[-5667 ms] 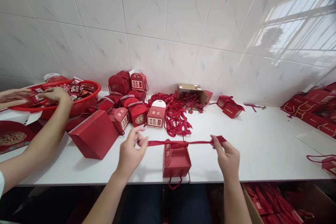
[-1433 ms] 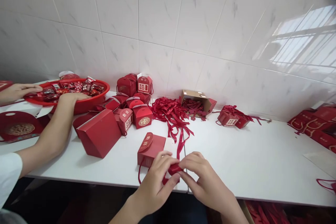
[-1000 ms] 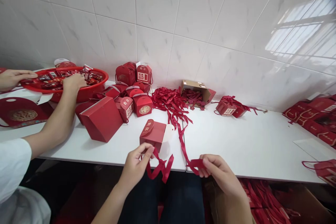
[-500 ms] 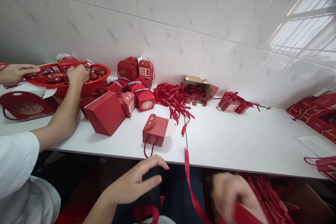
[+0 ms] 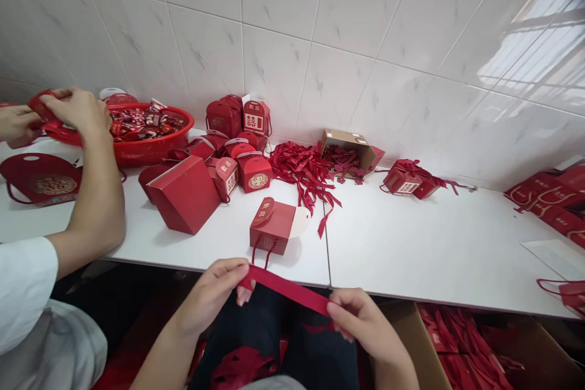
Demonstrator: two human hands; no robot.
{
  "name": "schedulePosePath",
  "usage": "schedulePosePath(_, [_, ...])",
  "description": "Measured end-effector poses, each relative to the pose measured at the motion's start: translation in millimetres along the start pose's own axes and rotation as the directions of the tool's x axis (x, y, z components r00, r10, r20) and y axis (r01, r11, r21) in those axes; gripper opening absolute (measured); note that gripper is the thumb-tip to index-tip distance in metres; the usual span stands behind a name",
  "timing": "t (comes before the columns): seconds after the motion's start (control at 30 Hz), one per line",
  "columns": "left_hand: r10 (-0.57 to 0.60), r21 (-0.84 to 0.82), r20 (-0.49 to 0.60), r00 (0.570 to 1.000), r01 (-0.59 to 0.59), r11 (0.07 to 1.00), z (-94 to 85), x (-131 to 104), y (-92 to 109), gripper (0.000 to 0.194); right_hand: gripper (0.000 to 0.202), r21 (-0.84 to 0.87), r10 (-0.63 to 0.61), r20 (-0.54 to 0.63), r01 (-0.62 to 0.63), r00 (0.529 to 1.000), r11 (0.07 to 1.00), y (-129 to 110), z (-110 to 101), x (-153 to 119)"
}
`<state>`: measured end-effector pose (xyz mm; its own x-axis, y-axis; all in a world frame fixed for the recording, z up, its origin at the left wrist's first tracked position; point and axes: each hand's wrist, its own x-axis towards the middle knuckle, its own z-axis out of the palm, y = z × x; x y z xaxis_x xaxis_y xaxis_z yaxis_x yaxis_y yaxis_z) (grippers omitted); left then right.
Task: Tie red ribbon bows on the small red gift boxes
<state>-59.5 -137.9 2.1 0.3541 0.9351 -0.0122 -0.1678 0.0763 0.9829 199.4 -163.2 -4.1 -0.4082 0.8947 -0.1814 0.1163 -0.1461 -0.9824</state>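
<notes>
A red ribbon point(image 5: 290, 290) is stretched between my two hands over my lap, just off the table's front edge. Its left end is pinched in my left hand point(image 5: 214, 292), and my right hand point(image 5: 359, 320) grips the other end. Right above the ribbon, a small red box point(image 5: 273, 228) with cord handles lies on the white table, a pale flap sticking out on its right side. More red ribbon point(image 5: 244, 368) rests on my lap.
A person's arm point(image 5: 95, 195) reaches across at left beside a red basket point(image 5: 158, 149) of wrapped sweets. Red boxes point(image 5: 183, 195), a ribbon pile point(image 5: 297, 164) and an open carton point(image 5: 365, 157) stand along the wall. Below right, a cardboard box point(image 5: 414, 341) holds red items.
My right hand has moved up and left from the lower right, and the ribbon is now held taut between both hands. The other person's hands have shifted left, holding something red.
</notes>
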Motion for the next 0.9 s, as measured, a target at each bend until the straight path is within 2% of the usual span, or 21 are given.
schedulePosePath(0.07, [0.051, -0.164, -0.104, 0.993, -0.068, 0.984, -12.0, 0, 1, 0.039, 0.039, 0.152, -0.049, 0.007, 0.047, 0.999, 0.987, 12, -18, -10])
schedulePosePath(0.17, [0.081, -0.251, -0.218, 0.973, -0.136, 0.958, -24.4, -1, 4, 0.039, 0.041, 0.360, -0.219, -0.021, 0.212, 0.975, 0.909, 24, -43, -25])
schedulePosePath(0.23, [0.099, -0.244, -0.246, 0.964, -0.160, 0.956, -30.1, -2, 3, 0.036, 0.040, 0.409, -0.353, -0.117, 0.369, 0.928, 0.834, 24, -55, -34])
schedulePosePath(0.27, [0.106, -0.233, -0.242, 0.964, -0.164, 0.959, -32.4, -3, 2, 0.034, 0.041, 0.422, -0.405, -0.205, 0.454, 0.891, 0.784, 23, -59, -37])
schedulePosePath(0.33, [0.089, -0.190, -0.167, 0.982, -0.121, 0.974, -35.7, -4, 0, 0.030, 0.043, 0.425, -0.422, -0.433, 0.593, 0.796, 0.684, 19, -65, -41])
schedulePosePath(0.4, [0.047, -0.080, 0.006, 0.999, -0.047, 0.996, -36.5, -4, -1, 0.032, 0.039, 0.393, -0.327, -0.618, 0.642, 0.714, 0.659, 13, -69, -41])
schedulePosePath(0.43, [0.030, 0.011, 0.114, 0.993, -0.031, 0.999, -35.9, -4, -1, 0.034, 0.034, 0.368, -0.278, -0.671, 0.635, 0.687, 0.679, 10, -70, -40])
schedulePosePath(0.5, [0.001, 0.208, 0.312, 0.950, -0.069, 0.976, -33.3, -3, 0, 0.032, 0.023, 0.329, -0.221, -0.715, 0.598, 0.663, 0.731, 4, -71, -34])
schedulePosePath(0.57, [-0.027, 0.344, 0.438, 0.899, -0.140, 0.928, -30.2, 0, 1, 0.026, 0.018, 0.308, -0.200, -0.731, 0.577, 0.652, 0.756, -2, -70, -26])
schedulePosePath(0.73, [-0.082, 0.418, 0.541, 0.837, -0.183, 0.890, -28.7, 7, -1, 0.023, 0.020, 0.288, -0.177, -0.768, 0.579, 0.615, 0.762, -3, -74, -15])
schedulePosePath(0.83, [-0.171, 0.494, 0.566, 0.806, -0.165, 0.854, -32.8, 7, 2, 0.025, 0.019, 0.349, -0.114, -0.778, 0.577, 0.617, 0.738, 7, -81, -13])
schedulePosePath(0.9, [-0.228, 0.592, 0.512, 0.828, -0.148, 0.792, -37.8, 5, 9, 0.019, 0.020, 0.401, -0.041, -0.791, 0.567, 0.611, 0.720, 13, -83, -8])
